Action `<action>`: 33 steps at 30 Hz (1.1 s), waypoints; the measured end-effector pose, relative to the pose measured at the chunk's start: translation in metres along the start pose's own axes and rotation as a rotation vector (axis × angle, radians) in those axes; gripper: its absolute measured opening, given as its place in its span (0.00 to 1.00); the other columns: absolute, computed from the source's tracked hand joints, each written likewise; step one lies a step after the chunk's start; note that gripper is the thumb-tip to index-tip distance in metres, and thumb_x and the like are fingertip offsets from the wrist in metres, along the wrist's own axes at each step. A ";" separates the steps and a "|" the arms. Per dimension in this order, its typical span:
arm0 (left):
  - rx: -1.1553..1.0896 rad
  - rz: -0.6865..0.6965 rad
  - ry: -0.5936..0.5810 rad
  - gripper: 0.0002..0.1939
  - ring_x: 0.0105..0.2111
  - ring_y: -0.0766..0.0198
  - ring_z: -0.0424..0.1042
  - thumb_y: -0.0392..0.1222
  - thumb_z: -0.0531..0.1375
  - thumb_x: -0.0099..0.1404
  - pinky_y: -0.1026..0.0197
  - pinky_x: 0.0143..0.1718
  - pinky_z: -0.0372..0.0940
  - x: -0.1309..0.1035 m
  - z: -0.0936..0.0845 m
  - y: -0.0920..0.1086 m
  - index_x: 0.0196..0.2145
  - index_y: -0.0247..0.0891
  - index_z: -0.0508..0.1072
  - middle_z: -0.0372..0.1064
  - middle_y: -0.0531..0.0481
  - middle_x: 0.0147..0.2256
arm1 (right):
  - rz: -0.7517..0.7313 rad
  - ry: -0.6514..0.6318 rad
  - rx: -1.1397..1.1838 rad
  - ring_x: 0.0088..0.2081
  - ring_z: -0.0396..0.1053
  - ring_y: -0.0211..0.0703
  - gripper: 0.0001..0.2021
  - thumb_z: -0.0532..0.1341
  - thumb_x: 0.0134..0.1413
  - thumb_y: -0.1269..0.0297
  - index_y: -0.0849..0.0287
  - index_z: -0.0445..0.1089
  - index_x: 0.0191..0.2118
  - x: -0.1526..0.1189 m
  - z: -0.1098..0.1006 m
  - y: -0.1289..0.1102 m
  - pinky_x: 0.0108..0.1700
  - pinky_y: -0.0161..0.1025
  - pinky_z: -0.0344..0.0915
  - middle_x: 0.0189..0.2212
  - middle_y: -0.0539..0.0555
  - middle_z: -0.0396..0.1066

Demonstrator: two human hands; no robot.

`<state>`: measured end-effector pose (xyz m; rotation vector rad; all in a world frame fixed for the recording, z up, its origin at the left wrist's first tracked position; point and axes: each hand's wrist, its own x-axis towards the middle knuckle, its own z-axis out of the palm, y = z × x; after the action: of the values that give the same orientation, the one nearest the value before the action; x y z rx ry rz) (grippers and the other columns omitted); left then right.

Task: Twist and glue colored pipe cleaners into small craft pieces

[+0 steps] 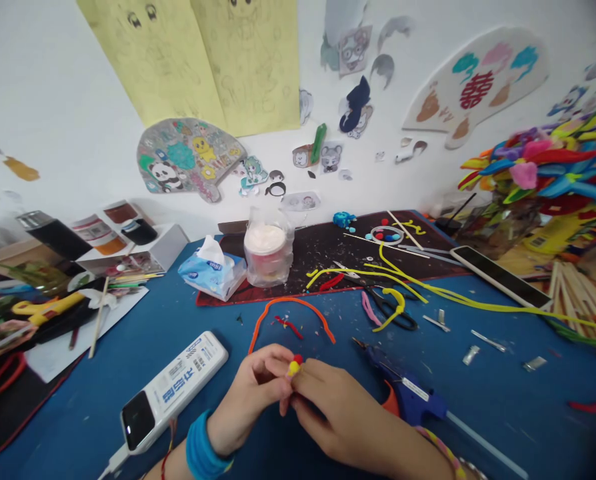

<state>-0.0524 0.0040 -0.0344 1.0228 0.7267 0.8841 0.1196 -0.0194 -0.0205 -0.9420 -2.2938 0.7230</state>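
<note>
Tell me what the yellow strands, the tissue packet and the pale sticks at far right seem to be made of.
The yellow strands look like soft chenille, probably over wire, since they hold bends. The tissue packet seems thin, glossy plastic film, going by its creases and shine. The pale sticks look like plain, matt wood, from their tan colour.

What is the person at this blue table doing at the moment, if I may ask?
Both hands are at work together: the left hand and the right hand pinch a small red and yellow piece between their fingertips, just above the blue table. A blue glue gun lies beside the right hand, and a white power bank lies near the left. An orange fuzzy stem curves on the table beyond the hands.
</note>
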 end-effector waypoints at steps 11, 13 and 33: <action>0.392 0.188 -0.143 0.17 0.27 0.68 0.60 0.43 0.72 0.43 0.66 0.28 0.56 -0.003 0.006 -0.004 0.33 0.38 0.77 0.61 0.51 0.28 | -0.111 -0.150 -0.272 0.33 0.73 0.44 0.26 0.53 0.54 0.67 0.56 0.52 0.60 0.000 0.000 -0.001 0.27 0.37 0.59 0.46 0.55 0.72; 0.395 0.224 -0.141 0.19 0.27 0.69 0.60 0.43 0.72 0.44 0.67 0.28 0.56 -0.005 0.006 -0.008 0.35 0.41 0.77 0.60 0.52 0.29 | -0.138 -0.159 -0.294 0.36 0.73 0.44 0.28 0.52 0.55 0.68 0.57 0.48 0.62 -0.001 0.000 0.000 0.29 0.37 0.60 0.47 0.56 0.71; 0.514 0.288 -0.213 0.26 0.31 0.66 0.61 0.51 0.67 0.52 0.65 0.31 0.59 -0.003 -0.002 -0.001 0.47 0.41 0.69 0.60 0.49 0.36 | -0.204 -0.014 -0.449 0.27 0.63 0.37 0.12 0.51 0.61 0.68 0.54 0.62 0.49 -0.015 -0.009 0.010 0.29 0.37 0.49 0.27 0.47 0.70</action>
<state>-0.0554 0.0021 -0.0358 1.6855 0.6475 0.8322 0.1391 -0.0218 -0.0252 -0.8697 -2.5703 0.1274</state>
